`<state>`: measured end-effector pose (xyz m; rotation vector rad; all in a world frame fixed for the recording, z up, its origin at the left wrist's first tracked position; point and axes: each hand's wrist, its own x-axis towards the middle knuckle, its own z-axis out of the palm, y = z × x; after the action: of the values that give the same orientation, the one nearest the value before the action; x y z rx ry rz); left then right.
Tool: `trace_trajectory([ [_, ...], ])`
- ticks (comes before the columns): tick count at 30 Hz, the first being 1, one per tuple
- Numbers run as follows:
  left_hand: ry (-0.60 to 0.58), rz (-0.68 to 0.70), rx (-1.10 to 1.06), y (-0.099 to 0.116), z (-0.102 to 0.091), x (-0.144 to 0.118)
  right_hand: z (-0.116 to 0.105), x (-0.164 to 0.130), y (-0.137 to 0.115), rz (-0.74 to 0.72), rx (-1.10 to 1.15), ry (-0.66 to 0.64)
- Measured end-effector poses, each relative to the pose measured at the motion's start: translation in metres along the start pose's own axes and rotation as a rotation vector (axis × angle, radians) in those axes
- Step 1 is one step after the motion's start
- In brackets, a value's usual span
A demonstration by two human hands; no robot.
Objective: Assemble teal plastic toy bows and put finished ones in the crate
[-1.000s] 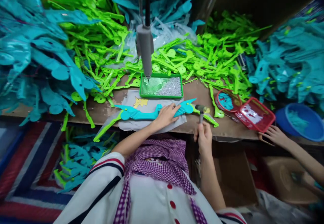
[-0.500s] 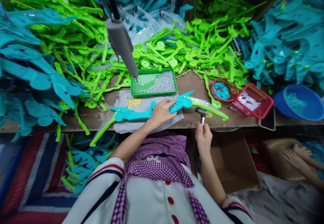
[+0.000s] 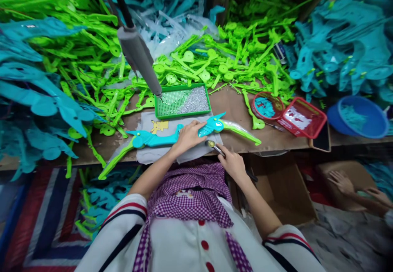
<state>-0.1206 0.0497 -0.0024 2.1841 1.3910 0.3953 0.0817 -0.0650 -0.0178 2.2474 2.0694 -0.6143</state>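
Directly under left hand (image 3: 189,136), apparently, blue-green piece (image 3: 161,139)

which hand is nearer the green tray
Left hand: on the turquoise piece, in front of the tray; the right hand, holding a hammer, is farther off, to the right.

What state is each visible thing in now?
Grey cloth: spread out
Blue-green assembly: lying across grey cloth
Left hand: resting on assembly
Right hand: gripping hammer
Hammer: held, tilted
Grey screwdriver: hanging, tilted
Green tray: partly filled
Round red basket: holding blue pieces
Rectangular red basket: holding white pieces
Blue basin: holding bluish pieces
Cardboard box: open
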Motion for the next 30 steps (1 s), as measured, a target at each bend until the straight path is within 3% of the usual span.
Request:
trace_trajectory([
  [4,-0.007,-0.004,0.07,-0.004,0.002,-0.008,-0.004,-0.014,0.001,-0.057,0.365,0.058],
  [7,-0.003,0.014,0.085,-0.006,0.005,-0.014,-0.009,-0.019,0.001,-0.048,0.577,0.212],
  [9,0.01,0.039,0.081,-0.007,0.007,-0.016,-0.011,-0.015,0.002,0.023,0.56,0.296],
  [13,0.003,0.048,0.086,-0.008,0.01,-0.016,-0.009,-0.004,0.006,0.093,0.458,0.313],
  [16,0.001,0.058,0.086,-0.008,0.01,-0.016,-0.006,0.0,0.004,0.137,0.371,0.404],
  [19,0.007,0.057,0.072,-0.009,0.011,-0.015,-0.005,0.003,0.0,0.158,0.237,0.317],
  [22,0.0,0.053,0.063,-0.009,0.01,-0.015,-0.007,0.004,0.002,0.159,0.246,0.222],
  [26,0.0,0.068,0.069,-0.01,0.011,-0.014,-0.015,0.001,0.017,0.271,0.346,0.359],
  [30,0.003,0.077,0.094,-0.01,0.012,-0.014,-0.019,0.003,0.023,0.28,0.329,0.351],
])
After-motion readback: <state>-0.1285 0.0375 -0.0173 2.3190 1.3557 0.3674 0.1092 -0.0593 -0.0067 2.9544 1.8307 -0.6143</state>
